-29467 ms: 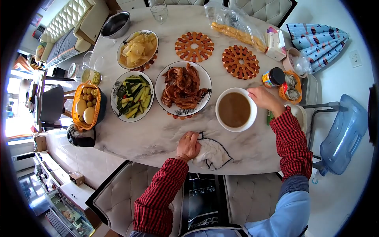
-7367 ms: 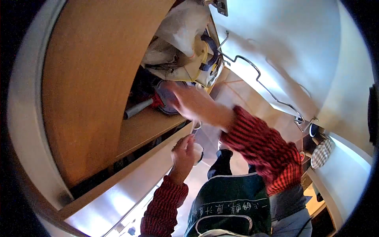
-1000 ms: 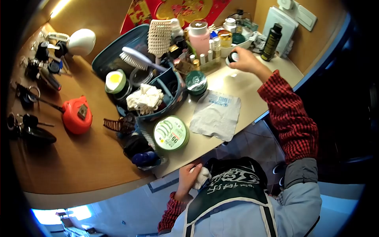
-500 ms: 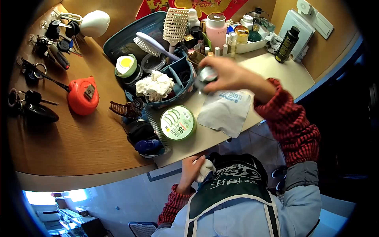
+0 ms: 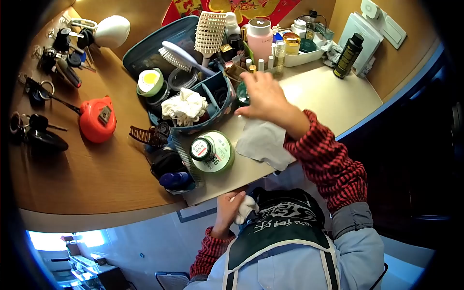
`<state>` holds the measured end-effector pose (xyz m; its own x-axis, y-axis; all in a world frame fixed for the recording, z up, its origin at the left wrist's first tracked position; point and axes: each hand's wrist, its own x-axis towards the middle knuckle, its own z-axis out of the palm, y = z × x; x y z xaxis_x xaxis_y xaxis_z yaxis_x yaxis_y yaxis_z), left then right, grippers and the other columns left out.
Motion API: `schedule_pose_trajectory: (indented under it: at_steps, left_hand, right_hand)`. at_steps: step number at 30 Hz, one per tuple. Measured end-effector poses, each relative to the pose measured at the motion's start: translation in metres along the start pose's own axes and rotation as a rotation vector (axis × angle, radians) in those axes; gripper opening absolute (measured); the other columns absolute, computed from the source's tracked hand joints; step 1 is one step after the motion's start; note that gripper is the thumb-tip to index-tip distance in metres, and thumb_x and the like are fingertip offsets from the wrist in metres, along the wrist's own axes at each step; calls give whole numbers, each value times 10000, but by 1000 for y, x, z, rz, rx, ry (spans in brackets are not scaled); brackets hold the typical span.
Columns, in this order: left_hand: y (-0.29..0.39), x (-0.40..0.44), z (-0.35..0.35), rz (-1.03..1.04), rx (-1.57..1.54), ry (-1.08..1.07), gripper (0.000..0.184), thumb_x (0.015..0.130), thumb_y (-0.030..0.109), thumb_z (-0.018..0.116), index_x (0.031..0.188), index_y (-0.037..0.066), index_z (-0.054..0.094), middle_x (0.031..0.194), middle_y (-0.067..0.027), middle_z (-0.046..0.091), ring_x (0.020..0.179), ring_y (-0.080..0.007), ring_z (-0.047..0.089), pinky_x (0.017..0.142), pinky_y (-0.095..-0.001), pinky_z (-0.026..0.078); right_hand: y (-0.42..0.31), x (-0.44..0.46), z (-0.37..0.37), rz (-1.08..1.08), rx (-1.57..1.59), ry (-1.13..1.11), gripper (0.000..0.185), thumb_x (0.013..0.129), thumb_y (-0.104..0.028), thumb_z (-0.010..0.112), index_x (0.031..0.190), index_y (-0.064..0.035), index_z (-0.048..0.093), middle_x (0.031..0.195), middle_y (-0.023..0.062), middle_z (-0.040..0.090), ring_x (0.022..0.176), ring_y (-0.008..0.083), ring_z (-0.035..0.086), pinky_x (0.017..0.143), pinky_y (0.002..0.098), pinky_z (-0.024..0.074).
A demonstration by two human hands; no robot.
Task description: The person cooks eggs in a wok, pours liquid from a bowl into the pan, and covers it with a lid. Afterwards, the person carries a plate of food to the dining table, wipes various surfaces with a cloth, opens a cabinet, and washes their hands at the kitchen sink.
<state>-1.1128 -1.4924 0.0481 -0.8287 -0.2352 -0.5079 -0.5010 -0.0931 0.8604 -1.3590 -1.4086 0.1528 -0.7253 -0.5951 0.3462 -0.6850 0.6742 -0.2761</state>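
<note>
My right hand [image 5: 267, 97] is over the tabletop, fingers spread and thumb apart, around a small dark green glass jar [image 5: 242, 94]. Whether the fingers touch the jar I cannot tell. Below the table edge, my left hand [image 5: 229, 210] is closed on a bunched white cloth [image 5: 247, 209]. A small dark jar with a white label [image 5: 200, 149] rests on the lid of the round green aloe tub [image 5: 220, 157]. Under my right wrist lies a flat grey cloth [image 5: 261, 145].
A blue organizer case [image 5: 205, 121] holds a white scrunchie [image 5: 185, 107] and a lilac brush [image 5: 186, 58]. Several bottles stand behind, including a pink bottle [image 5: 260, 41] and a black bottle [image 5: 349, 57]. An orange tape measure [image 5: 96, 121] and keys are on the left panel.
The small dark jar now sits on the aloe tub, whose lid was bare before. My right hand has opened from its grip on a dark, shiny-topped object. My left hand keeps its cloth.
</note>
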Motion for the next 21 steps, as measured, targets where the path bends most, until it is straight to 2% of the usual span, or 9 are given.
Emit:
schedule_pose_trajectory:
  at_steps: [1,3,7,11,13,15,16,18,21]
  left_hand:
    - [0,0,1,21,-23,9,233,755,173,534,701,-45,595,583,-34,551,500,-69,469,466,-197,367]
    - [2,1,-1,51,-37,18,242,751,179,539,677,-45,593,560,-32,543,480,-67,461,449,-200,361]
    - [3,0,-5,48,74,10,253,747,189,537,662,-43,591,547,-32,538,475,-69,458,442,-207,358]
    - [-2,2,-6,85,79,-4,272,750,207,530,660,-42,591,543,-30,536,473,-71,456,438,-211,355]
    - [-4,3,-5,76,68,-7,260,746,198,538,664,-43,592,548,-32,541,475,-71,461,439,-206,356]
    - [-3,2,-1,50,-60,9,236,747,177,541,682,-45,591,563,-33,547,478,-69,464,444,-198,359]
    - [-6,4,-3,30,-30,-1,217,753,157,538,696,-47,588,580,-34,554,480,-69,470,449,-189,364]
    - [-1,1,-2,30,-44,-7,218,757,157,535,697,-47,587,582,-34,555,478,-70,471,448,-188,364]
    - [1,1,0,49,-82,-5,226,761,162,533,684,-44,586,576,-34,555,468,-70,471,439,-183,356]
  right_hand:
    - [11,2,7,35,-7,-50,819,475,-366,741,1113,-38,345,947,179,459,897,305,453,751,378,396]
    - [18,3,15,138,-20,-199,899,474,-342,739,1187,-47,277,983,202,439,920,331,443,784,376,386]
    - [36,6,38,85,306,-204,848,501,-275,698,1197,-40,274,1008,252,408,953,382,424,823,371,374]
    - [47,5,29,186,400,-92,817,466,-266,711,1154,-33,336,996,248,416,951,368,430,836,364,368]
    - [66,4,13,201,437,197,797,468,-283,709,1136,-34,353,980,243,427,954,352,433,832,363,370]
    - [97,11,-24,327,567,313,796,460,-315,726,1118,-40,374,978,197,447,937,311,445,811,369,380]
    - [119,19,-28,508,408,451,780,474,-315,721,1116,-38,375,991,193,448,933,297,452,800,363,387]
    - [155,37,-37,583,346,720,836,476,-354,719,1151,-39,338,1036,237,412,975,327,427,801,361,387]
    - [190,68,-37,762,245,556,889,495,-407,706,1193,-58,279,1107,248,359,1024,356,392,847,383,352]
